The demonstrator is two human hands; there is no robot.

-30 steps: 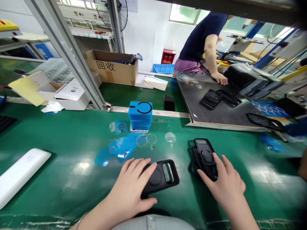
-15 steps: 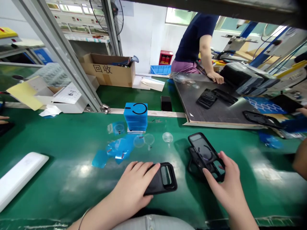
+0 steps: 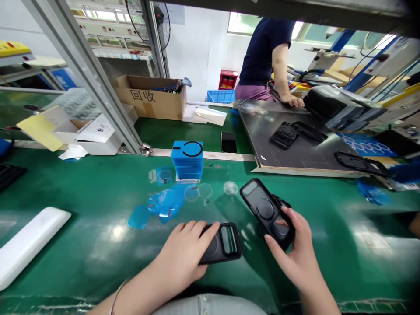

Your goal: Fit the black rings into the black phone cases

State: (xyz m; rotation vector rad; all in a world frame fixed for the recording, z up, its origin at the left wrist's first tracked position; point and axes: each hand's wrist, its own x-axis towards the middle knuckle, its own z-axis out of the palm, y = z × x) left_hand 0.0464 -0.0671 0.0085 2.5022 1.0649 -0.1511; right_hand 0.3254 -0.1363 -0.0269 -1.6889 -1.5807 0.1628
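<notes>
My left hand (image 3: 185, 249) is closed over a black phone case (image 3: 229, 240) lying low at the near edge of the green table. The case's camera cutout points right. In my right hand (image 3: 292, 245) is a second black phone case (image 3: 264, 208), tilted, with a ring on its clear back; fingers and thumb grip its lower end. Another dark piece shows partly behind that case, and I cannot tell whether it is held too. Beyond my hands lie crumpled blue films (image 3: 167, 201), round clear stickers (image 3: 230, 188) and a stack of blue-filmed sheets (image 3: 187, 159) with a black ring on top.
A white oblong block (image 3: 33, 245) lies at the left. A dark board (image 3: 282, 162) carrying black cases stands at the back right, where a co-worker's hand (image 3: 293, 99) rests. A phone (image 3: 229, 142), a cardboard box (image 3: 154, 103) and a metal post (image 3: 98, 83) are farther back.
My right hand has moved left with its case, bringing it nearer to the left hand. My left hand still holds its case in nearly the same place.
</notes>
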